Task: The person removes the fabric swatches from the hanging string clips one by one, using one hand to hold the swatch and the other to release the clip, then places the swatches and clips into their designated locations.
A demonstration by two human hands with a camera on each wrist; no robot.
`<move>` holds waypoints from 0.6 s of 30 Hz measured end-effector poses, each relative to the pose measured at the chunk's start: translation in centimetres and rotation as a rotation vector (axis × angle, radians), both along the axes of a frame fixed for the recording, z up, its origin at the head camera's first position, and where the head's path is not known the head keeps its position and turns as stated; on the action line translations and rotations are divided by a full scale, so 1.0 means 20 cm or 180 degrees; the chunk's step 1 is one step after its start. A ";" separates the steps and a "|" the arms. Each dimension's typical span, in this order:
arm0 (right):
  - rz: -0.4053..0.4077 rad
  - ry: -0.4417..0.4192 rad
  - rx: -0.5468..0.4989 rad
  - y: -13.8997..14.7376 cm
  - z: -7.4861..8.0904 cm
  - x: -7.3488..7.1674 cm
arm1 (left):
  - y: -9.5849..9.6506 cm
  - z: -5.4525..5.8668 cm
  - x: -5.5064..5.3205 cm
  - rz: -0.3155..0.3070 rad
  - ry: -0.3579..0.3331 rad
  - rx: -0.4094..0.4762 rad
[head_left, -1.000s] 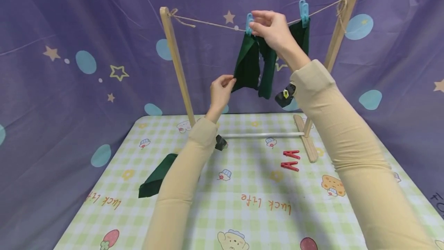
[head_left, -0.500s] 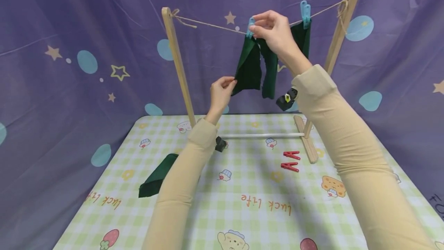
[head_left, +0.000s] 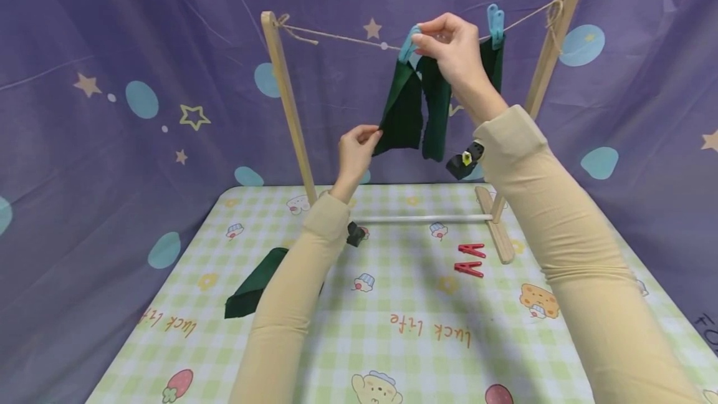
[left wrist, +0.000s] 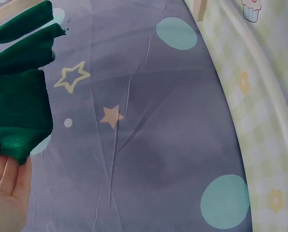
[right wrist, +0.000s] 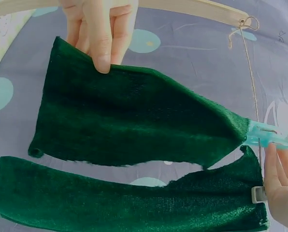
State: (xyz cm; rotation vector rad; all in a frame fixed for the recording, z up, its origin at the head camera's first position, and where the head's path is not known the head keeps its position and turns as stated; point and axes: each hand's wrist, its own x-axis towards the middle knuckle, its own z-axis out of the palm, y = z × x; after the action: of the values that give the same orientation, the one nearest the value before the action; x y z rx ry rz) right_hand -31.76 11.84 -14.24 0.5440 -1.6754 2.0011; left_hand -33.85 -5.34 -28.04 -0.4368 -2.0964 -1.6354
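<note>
My right hand (head_left: 457,52) pinches a light blue clothespin (head_left: 410,47), tilted to the right at the twine line. The clothespin's lower end is at the top corner of a dark green cloth (head_left: 405,114). With thumb and fingertips, my left hand (head_left: 354,151) holds that cloth's left edge near the bottom, as the right wrist view also shows at the cloth edge (right wrist: 103,82). Close beside it hangs a narrower green cloth (head_left: 435,120), with a pale clip (right wrist: 258,195) at its upper end in the right wrist view. My right hand partly hides the line.
A second blue clothespin (head_left: 496,27) grips green cloth at the right. Wooden posts (head_left: 288,105) carry the line, joined below by a white rod (head_left: 421,219). On the checked tablecloth (head_left: 392,360) lie two red clothespins (head_left: 469,269) and another green cloth (head_left: 258,282), partly behind the left sleeve.
My right hand has shifted slightly right, and the blue clothespin has gone from upright to tilted right. The left hand has stayed almost still on the cloth edge.
</note>
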 end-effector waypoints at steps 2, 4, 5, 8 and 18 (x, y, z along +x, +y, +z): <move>0.0022 0.0005 -0.0105 0.00 0.00 0.00 | 0.00 0.00 0.00 -0.0016 0.0007 -0.0014; 0.0020 0.0023 -0.0193 0.01 0.01 0.00 | -0.01 -0.01 0.01 -0.0028 -0.0002 -0.0032; 0.0011 0.0036 -0.0230 0.01 0.01 0.01 | -0.01 -0.01 0.01 -0.0036 -0.0007 -0.0040; -0.0001 0.0037 -0.0361 0.01 0.01 0.01 | -0.02 -0.03 0.01 -0.0045 -0.0017 -0.0080; 0.0145 0.0085 -0.0624 0.04 0.04 0.04 | -0.05 -0.07 0.02 0.0056 -0.0044 -0.0203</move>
State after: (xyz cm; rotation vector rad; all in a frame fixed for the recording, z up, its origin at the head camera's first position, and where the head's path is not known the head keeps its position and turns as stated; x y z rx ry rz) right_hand -30.86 12.73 -13.49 0.5398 -1.4427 2.1511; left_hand -33.51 -6.35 -29.40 -0.4275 -2.1614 -1.5698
